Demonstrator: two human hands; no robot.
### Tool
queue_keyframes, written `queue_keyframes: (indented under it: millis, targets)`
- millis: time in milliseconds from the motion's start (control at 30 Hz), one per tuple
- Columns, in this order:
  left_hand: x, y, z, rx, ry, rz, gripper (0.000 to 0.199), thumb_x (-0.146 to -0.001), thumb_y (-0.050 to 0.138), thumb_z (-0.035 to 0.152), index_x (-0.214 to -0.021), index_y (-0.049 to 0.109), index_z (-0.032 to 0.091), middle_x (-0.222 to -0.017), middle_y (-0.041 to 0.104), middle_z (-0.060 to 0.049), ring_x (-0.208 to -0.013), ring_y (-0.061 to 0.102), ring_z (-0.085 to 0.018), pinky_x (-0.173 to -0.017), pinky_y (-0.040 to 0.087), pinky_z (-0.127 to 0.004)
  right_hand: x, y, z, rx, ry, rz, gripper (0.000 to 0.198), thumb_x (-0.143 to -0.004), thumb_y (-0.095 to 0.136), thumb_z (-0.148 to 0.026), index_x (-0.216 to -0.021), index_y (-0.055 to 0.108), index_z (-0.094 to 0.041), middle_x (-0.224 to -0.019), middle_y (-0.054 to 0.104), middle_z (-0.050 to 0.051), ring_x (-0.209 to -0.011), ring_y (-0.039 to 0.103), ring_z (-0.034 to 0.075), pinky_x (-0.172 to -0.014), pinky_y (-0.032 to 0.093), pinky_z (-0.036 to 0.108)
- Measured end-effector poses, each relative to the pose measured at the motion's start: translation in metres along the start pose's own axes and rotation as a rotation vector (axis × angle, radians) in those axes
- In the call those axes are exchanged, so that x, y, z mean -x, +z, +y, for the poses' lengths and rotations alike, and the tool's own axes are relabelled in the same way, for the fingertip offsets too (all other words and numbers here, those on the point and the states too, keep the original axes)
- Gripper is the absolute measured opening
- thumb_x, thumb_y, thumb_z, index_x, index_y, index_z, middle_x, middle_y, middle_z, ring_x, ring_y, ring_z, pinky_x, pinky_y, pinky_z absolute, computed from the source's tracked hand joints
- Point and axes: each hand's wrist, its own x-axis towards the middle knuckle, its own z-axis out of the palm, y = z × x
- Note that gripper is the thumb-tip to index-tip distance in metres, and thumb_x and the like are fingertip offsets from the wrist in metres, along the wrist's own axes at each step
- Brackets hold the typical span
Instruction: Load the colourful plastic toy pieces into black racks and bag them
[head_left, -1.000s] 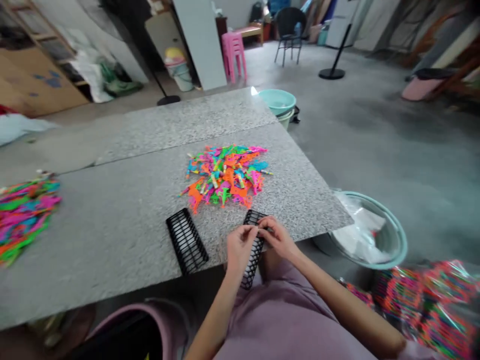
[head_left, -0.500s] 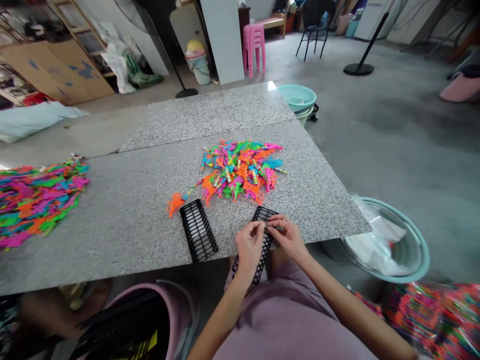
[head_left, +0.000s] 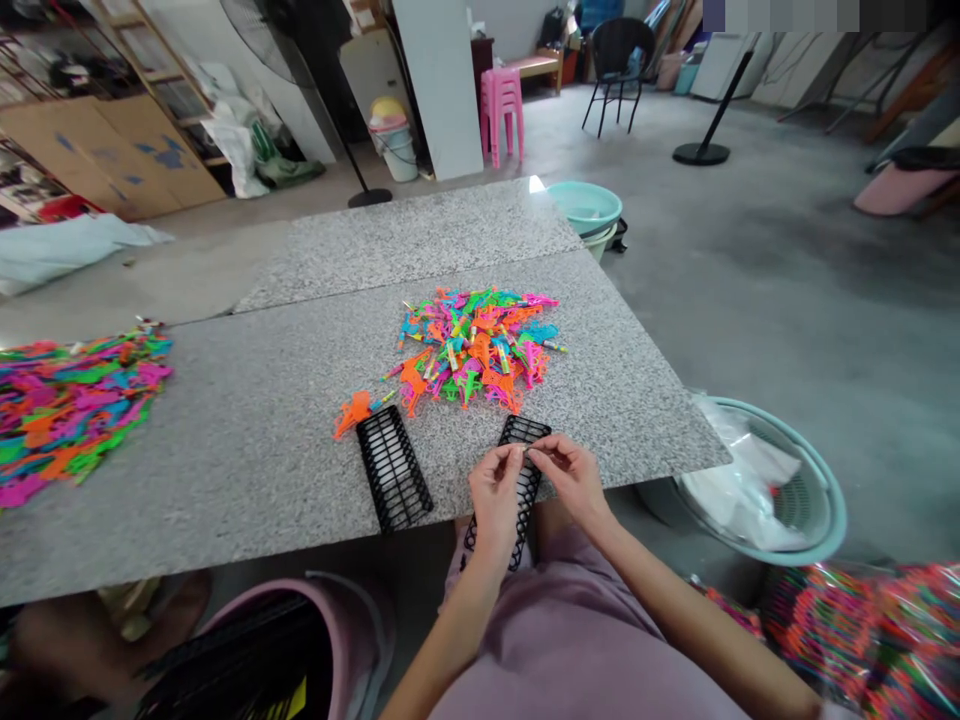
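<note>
Both my hands meet over a black plastic grid rack [head_left: 526, 428] that overhangs the table's front edge. My left hand [head_left: 496, 490] is closed in a pinch, thumb against fingertips. My right hand [head_left: 574, 478] pinches too, its fingertips almost touching the left ones. Whatever sits between the fingers is too small to make out. Left of my hands, a second black grid rack [head_left: 394, 468] lies on the table. Beyond them is a heap of bright plastic pieces with patterned sticks [head_left: 480, 350]. One orange piece [head_left: 354, 410] lies at the heap's left, by the second rack.
Another colourful pile [head_left: 82, 400] covers the left of the speckled stone table [head_left: 262, 420]. Below the front edge stands a pink bucket [head_left: 341, 640] of black racks. A basin [head_left: 832, 510] holding plastic bags is at the right, above bagged colourful pieces [head_left: 832, 620]. A person's limb shows at lower left.
The view has shifted slightly, so the background sits a little lower and further left. My hands stay pinched together over the same rack with only small finger movement.
</note>
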Motion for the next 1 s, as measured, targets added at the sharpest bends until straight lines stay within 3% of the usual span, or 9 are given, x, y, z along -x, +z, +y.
queue_keyframes:
  millis: [400,600,700,767,833,900,1000]
  targets:
    - [0.005,0.004,0.005,-0.224,0.252,0.002,0.023,-0.087,0.064,0.038,-0.096,0.076,0.019,-0.096,0.074,-0.007,-0.090,0.068,-0.020,-0.087,0.052,-0.033,-0.002,0.005,0.008,0.029,0.018,0.027,0.023,-0.084,0.062,-0.040,-0.081,0.063,-0.018,-0.076,0.063,0.003,-0.071,0.056,0.016,-0.068,0.046,0.029]
    - [0.005,-0.003,0.012,-0.394,0.315,-0.067,0.028,-0.093,0.055,0.036,-0.104,0.075,0.020,-0.102,0.074,-0.008,-0.093,0.069,-0.020,-0.086,0.055,-0.032,-0.001,-0.004,-0.008,0.111,-0.163,-0.100,0.018,-0.090,0.057,-0.035,-0.080,0.059,-0.020,-0.080,0.058,0.002,-0.077,0.054,0.015,-0.073,0.044,0.028]
    - [-0.001,-0.035,0.019,-0.537,0.321,-0.004,0.029,-0.091,0.056,0.040,-0.099,0.075,0.020,-0.099,0.074,-0.008,-0.095,0.068,-0.022,-0.090,0.054,-0.036,0.005,-0.016,-0.011,0.134,-0.194,-0.132,0.015,-0.091,0.054,-0.034,-0.086,0.059,-0.021,-0.089,0.061,0.004,-0.085,0.056,0.017,-0.079,0.046,0.030]
    - [-0.006,-0.069,0.019,-0.667,0.309,0.157,0.035,-0.086,0.061,0.044,-0.106,0.072,0.017,-0.109,0.069,-0.013,-0.110,0.062,-0.029,-0.102,0.045,-0.048,0.009,-0.028,-0.007,0.141,-0.172,-0.087,0.016,-0.090,0.056,-0.035,-0.085,0.059,-0.020,-0.097,0.063,0.007,-0.091,0.058,0.019,-0.082,0.047,0.032]
    - [-0.009,-0.103,0.014,-0.798,0.274,0.338,0.061,-0.075,0.071,0.046,-0.124,0.061,0.011,-0.128,0.057,-0.022,-0.130,0.044,-0.041,-0.110,0.027,-0.065,0.009,-0.036,0.001,0.153,-0.117,-0.030,0.019,-0.086,0.060,-0.036,-0.078,0.058,-0.019,-0.096,0.065,0.008,-0.088,0.060,0.020,-0.078,0.048,0.033]
    - [-0.009,-0.127,0.005,-0.896,0.237,0.434,0.082,-0.066,0.077,0.046,-0.134,0.050,0.008,-0.140,0.045,-0.026,-0.138,0.029,-0.048,-0.110,0.017,-0.071,0.006,-0.038,0.006,0.177,-0.055,0.001,0.023,-0.082,0.064,-0.038,-0.072,0.058,-0.019,-0.085,0.065,0.007,-0.077,0.060,0.019,-0.070,0.049,0.031]
    - [0.001,-0.142,-0.007,-0.966,0.217,0.453,0.077,-0.072,0.073,0.042,-0.137,0.044,0.012,-0.141,0.045,-0.023,-0.136,0.036,-0.043,-0.109,0.030,-0.063,-0.001,-0.031,0.004,0.190,-0.007,-0.014,0.026,-0.077,0.068,-0.041,-0.069,0.058,-0.018,-0.078,0.065,0.006,-0.071,0.060,0.018,-0.066,0.049,0.031]
